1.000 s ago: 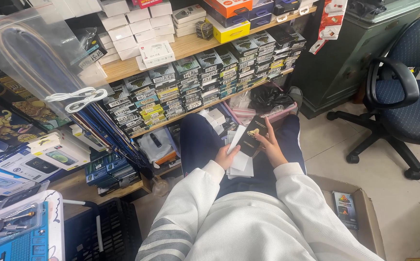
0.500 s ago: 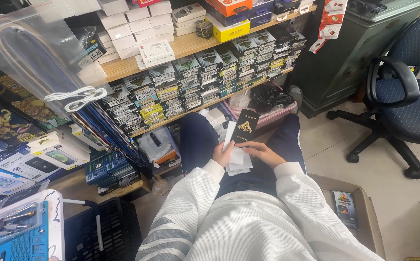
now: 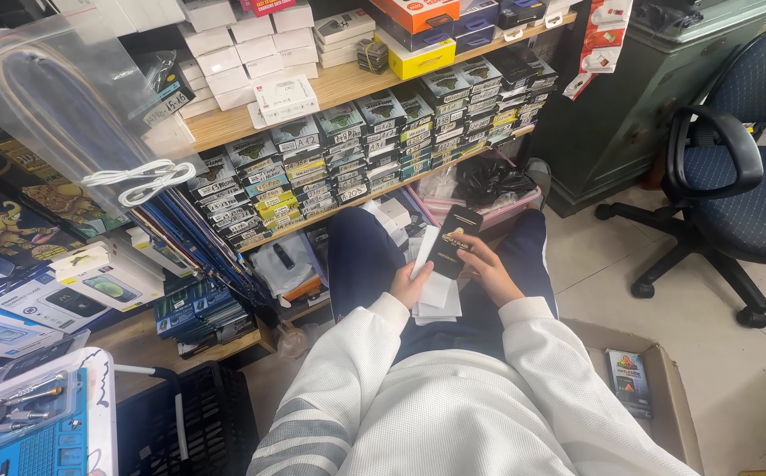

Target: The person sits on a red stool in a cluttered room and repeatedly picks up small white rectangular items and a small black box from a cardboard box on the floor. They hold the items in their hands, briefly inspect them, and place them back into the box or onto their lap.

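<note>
Flat black package (image 3: pixel 453 249) with gold print held over lap, above white sheets (image 3: pixel 437 289). Right hand (image 3: pixel 492 268) grasps package's lower edge; left hand (image 3: pixel 409 284) pinches white sheets from left side. Person seated, dark trousers, white sleeves. Wooden shelf (image 3: pixel 347 86) of small stacked boxes ahead; blue office chair (image 3: pixel 736 189) at right; cardboard box (image 3: pixel 665 405) beside right elbow.

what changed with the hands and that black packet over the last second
The right hand has taken the black packet and lifted it upright over the lap. The left hand keeps its grip on the white sheets. The shelves of boxes and the office chair stayed put.
</note>
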